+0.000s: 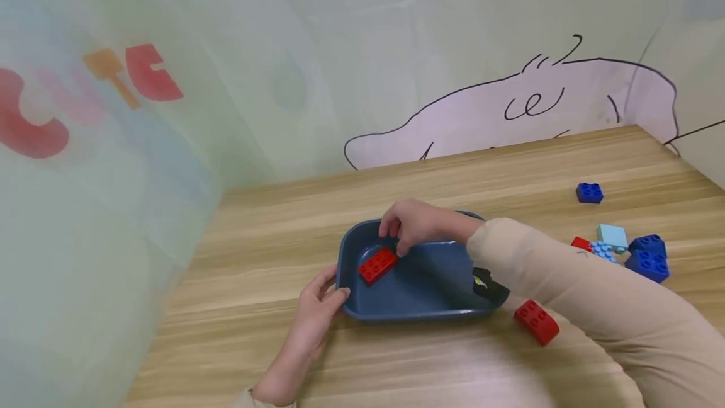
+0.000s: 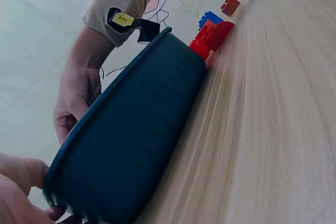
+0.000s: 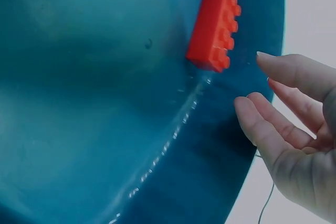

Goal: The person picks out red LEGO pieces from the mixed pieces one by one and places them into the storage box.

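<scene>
A dark blue plastic bin (image 1: 419, 282) stands on the table, and a red toy building brick (image 1: 377, 265) lies in its left end. My left hand (image 1: 318, 307) grips the bin's left wall, thumb over the rim and fingers outside; in the left wrist view its fingertips curl under the bin (image 2: 121, 129). Above the bin is my right hand (image 1: 416, 226), beside the red brick with a gap between them. In the right wrist view the right hand (image 3: 294, 124) has its fingers parted from the thumb and holds nothing, apart from the brick (image 3: 210, 30).
Right of the bin a curved red brick (image 1: 537, 322) lies near my right sleeve. Farther right are large blue bricks (image 1: 648, 260), a pale blue brick (image 1: 612, 237) and a small light blue one (image 1: 603, 250). A dark blue brick (image 1: 590, 192) lies farther back. A drawn-on sheet hangs behind the table.
</scene>
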`<state>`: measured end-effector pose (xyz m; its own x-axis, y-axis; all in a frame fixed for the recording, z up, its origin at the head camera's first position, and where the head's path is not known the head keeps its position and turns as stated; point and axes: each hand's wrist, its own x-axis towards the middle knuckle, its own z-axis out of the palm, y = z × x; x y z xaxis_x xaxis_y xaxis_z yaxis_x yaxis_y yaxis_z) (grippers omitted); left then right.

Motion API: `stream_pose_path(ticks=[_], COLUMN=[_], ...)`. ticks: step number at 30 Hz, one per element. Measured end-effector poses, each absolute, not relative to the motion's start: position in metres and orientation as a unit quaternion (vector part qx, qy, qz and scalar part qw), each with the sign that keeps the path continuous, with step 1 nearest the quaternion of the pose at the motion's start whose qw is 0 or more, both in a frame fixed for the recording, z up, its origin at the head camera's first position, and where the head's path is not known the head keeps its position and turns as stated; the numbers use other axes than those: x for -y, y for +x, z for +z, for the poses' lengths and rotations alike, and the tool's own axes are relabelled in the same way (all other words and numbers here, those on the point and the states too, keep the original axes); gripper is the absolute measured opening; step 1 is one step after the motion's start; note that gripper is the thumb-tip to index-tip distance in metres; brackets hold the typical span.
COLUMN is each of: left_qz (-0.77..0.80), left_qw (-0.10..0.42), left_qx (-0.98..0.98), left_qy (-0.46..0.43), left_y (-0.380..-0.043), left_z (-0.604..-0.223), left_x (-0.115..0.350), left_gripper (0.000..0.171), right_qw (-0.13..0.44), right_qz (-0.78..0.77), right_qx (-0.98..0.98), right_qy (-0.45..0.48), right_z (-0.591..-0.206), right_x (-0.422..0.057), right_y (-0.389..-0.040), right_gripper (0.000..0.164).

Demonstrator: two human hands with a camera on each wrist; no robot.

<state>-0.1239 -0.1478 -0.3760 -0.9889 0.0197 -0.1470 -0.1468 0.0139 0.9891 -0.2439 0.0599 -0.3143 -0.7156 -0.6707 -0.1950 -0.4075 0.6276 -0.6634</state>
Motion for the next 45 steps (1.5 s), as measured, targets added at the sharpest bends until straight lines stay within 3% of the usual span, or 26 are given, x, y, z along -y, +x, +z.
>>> stream_pose_path(ticks=[25, 45], left_qz=[0.696, 0.701], left_qw=[0.060, 0.049], left_qx=[-0.714, -0.710], left_qy=[-0.044, -0.045], left_y=[-0.126, -0.126], left_z=[-0.375, -0.376], left_x=[0.149, 0.145], left_gripper=[0.050, 0.050], right_qw=[0.143, 0.114], right_qz=[-0.370, -0.385], right_qx=[-0.880, -0.891], right_qy=[-0.260, -0.211], right_z=[-0.287, -0.290], right_x=[-0.144, -0.209], right_y=[-0.253, -0.244], right_gripper=[0.036, 0.037])
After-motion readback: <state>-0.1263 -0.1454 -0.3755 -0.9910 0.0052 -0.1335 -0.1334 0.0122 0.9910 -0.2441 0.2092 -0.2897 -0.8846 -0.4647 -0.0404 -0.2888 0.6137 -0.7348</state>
